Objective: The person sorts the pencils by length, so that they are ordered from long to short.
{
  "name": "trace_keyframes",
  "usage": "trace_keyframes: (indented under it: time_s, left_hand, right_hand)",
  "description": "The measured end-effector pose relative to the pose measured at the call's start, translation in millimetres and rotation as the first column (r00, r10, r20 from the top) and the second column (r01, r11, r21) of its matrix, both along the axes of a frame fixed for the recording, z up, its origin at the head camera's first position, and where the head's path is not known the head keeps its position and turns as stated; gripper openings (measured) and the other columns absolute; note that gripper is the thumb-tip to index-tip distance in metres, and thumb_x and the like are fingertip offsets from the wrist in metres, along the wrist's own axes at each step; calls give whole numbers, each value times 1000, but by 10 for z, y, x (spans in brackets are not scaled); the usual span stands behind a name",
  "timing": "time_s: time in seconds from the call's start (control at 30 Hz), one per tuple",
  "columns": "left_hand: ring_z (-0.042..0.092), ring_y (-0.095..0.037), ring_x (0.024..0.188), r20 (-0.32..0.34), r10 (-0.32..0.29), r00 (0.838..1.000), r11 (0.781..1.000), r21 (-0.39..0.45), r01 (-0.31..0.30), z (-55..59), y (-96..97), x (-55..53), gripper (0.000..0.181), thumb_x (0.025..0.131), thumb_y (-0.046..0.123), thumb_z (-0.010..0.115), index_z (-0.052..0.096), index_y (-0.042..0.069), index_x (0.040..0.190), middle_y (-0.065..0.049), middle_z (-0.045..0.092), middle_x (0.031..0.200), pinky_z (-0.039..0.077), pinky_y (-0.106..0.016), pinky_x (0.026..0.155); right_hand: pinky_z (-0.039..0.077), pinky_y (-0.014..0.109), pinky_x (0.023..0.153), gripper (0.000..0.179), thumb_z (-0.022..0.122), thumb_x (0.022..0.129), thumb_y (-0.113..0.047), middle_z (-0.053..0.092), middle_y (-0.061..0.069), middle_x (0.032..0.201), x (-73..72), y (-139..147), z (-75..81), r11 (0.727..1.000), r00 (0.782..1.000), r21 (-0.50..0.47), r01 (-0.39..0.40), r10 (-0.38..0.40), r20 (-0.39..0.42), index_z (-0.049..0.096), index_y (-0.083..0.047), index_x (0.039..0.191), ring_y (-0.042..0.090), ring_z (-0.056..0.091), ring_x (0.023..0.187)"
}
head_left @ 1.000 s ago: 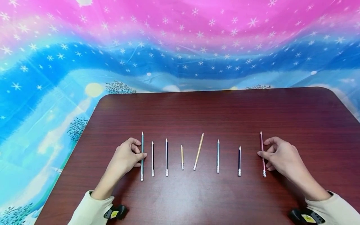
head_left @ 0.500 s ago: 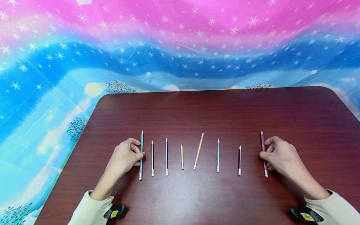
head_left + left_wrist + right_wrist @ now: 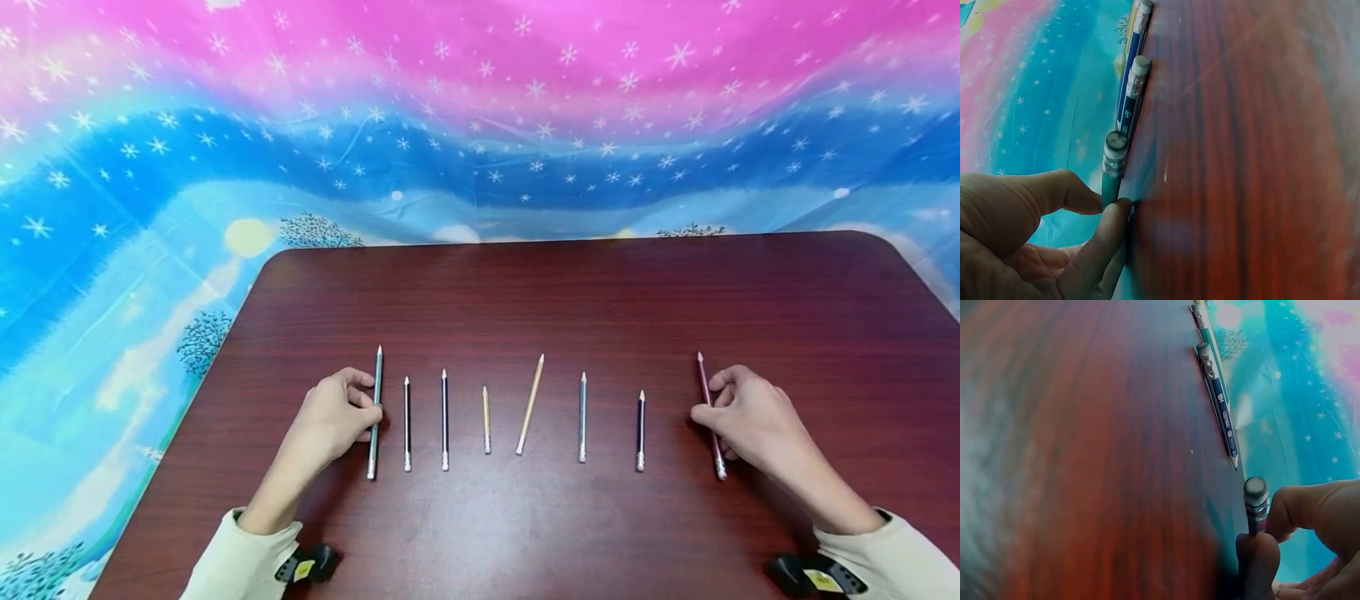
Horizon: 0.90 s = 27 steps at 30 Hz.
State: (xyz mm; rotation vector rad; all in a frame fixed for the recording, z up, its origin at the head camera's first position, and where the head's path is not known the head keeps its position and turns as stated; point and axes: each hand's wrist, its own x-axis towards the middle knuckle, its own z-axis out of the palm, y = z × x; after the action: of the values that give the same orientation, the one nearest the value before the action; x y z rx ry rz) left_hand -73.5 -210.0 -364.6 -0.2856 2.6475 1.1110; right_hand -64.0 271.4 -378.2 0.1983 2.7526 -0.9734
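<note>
In the head view my left hand pinches a long teal pencil at the left end of a row of pencils. Its eraser end faces the left wrist camera, with thumb and fingers on either side of the shaft below it. At the row's right end my right hand pinches a dark red pencil, thumb across it, the tip leaning left. The right wrist view shows that pencil's grey eraser just above the fingertips. Both held pencils point away from me.
Between the hands lie a black pencil, a dark blue pencil, a short yellow pencil, a longer slanted yellow pencil, a teal pencil and a short dark pencil. The brown table meets a patterned cloth behind.
The red pencil has turned, its eraser end swinging to the right and its tip now leaning left. The teal pencil's eraser end has shifted slightly left. The pencils between the hands stay put.
</note>
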Motion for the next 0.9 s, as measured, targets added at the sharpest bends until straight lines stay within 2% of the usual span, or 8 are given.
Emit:
trace_keyframes:
  time_s: [0.2,0.47,0.6,0.77,0.9]
  left_hand:
    - [73,-16,66,29,-9,1000,999,41,7,17,-23,-34,45,88,1,65,57,-3,132,-10,73,90,65,-36,64]
    - [72,-16,73,63,-20,998,993,117,12,40,-93,-110,46,89,1,60,56,-3,135,-14,72,96,66,-37,70]
    - [72,-17,80,73,-21,997,985,171,8,56,-159,-198,46,94,3,58,53,-4,139,-15,71,100,66,-38,75]
    - [72,-16,87,76,-17,997,976,217,0,78,-241,-357,45,100,7,58,51,-5,143,-16,71,106,66,-37,82]
    - [73,-18,97,68,-7,998,966,258,-11,107,-311,-483,48,101,7,59,50,-6,147,-23,72,119,66,-39,86]
  right_hand:
    - [56,32,48,42,67,88,-12,69,8,87,-14,5,28,1000,1000,-19,0,0,-12,50,9,119,16,62,53]
    - [56,31,48,42,66,89,-8,68,5,84,-67,-36,73,998,1000,-66,-16,15,-16,48,10,124,15,62,52]
    - [56,31,49,40,64,92,-6,68,6,85,-102,-76,108,996,1000,-86,-27,25,-17,48,10,125,15,63,53]
    - [58,32,51,38,60,92,-4,68,9,87,-151,-161,166,992,998,-113,-47,43,-43,47,9,126,16,63,53]
    - [60,34,52,39,58,91,-3,67,10,88,-215,-243,220,989,997,-134,-56,48,-60,47,8,127,17,64,54]
